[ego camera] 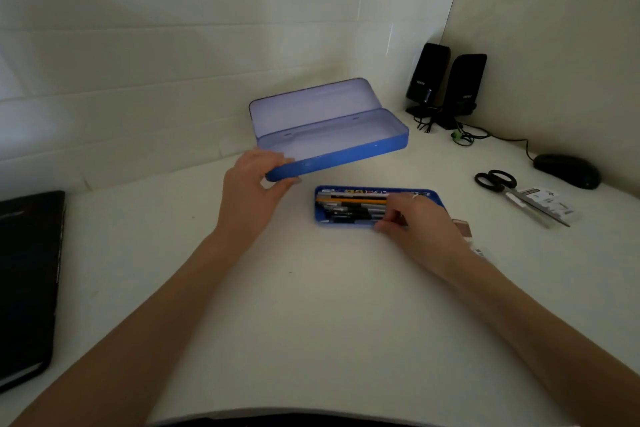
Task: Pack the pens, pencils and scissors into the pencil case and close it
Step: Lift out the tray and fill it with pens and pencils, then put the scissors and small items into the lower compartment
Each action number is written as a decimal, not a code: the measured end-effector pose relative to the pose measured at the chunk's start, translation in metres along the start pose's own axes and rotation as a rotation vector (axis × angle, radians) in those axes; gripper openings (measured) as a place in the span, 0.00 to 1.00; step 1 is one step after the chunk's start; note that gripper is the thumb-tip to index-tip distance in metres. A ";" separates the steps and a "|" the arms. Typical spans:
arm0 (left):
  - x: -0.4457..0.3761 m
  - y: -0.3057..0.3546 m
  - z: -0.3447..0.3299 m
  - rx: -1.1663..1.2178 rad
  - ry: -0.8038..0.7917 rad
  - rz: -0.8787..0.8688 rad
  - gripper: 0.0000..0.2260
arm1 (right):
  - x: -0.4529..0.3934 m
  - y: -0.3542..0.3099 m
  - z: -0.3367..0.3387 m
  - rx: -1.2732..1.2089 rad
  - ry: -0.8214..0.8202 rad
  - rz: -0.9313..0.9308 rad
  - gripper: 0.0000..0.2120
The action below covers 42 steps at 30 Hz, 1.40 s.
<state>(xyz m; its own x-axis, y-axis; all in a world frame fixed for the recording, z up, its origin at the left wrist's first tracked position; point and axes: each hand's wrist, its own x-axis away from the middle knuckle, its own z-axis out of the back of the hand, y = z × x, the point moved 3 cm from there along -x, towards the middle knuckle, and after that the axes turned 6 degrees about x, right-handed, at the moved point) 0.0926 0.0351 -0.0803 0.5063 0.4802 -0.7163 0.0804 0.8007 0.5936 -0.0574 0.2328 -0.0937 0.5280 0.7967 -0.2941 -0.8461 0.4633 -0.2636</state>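
Pencil case [332, 135] was blue metal, lid hinged wide open and empty inside, held tilted up off the white desk [294, 305] by its near-left corner. That was the left hand [252, 184], thumb on the rim and fingers curled under. Just to the right and nearer sat a blue inner tray [346, 224] flat on the desk, stuffed with pens and pencils [349, 206]. The right hand [419, 222] was lightly curled over its right end, fingertips touching the pens; couldn't tell if it had actually pinched one.

My take on doing it well: set the case down flat first, then lift the whole tray level with both hands and drop it in, so nothing rolls out.

Counts: one case, one tray, one pair of scissors [509, 189] well off to the right on some packaging [550, 204], not yet packed. Pens and pencils too bunched to count. Two speakers [446, 83] and one mouse [568, 170] far right.
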 end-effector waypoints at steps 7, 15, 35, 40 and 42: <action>0.005 0.005 -0.007 0.049 -0.107 -0.035 0.14 | -0.042 0.031 0.000 -0.131 -0.012 -0.331 0.08; 0.009 0.007 -0.017 0.103 -0.402 0.055 0.17 | -0.018 0.063 0.035 -0.726 0.177 -0.566 0.12; 0.012 -0.026 -0.019 0.229 -0.511 0.520 0.37 | 0.016 0.106 0.057 -0.334 0.477 -0.484 0.06; 0.010 -0.020 -0.023 0.260 -0.462 0.412 0.29 | 0.042 0.169 0.065 -0.050 0.537 -0.861 0.16; 0.011 -0.019 -0.023 0.247 -0.449 0.398 0.26 | 0.047 0.180 0.062 0.020 0.431 -0.946 0.20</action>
<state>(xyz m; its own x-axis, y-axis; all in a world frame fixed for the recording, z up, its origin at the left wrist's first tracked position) 0.0765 0.0337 -0.1078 0.8438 0.4835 -0.2329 -0.0192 0.4609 0.8872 -0.1894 0.3772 -0.0981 0.9550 -0.0995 -0.2794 -0.0718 0.8364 -0.5434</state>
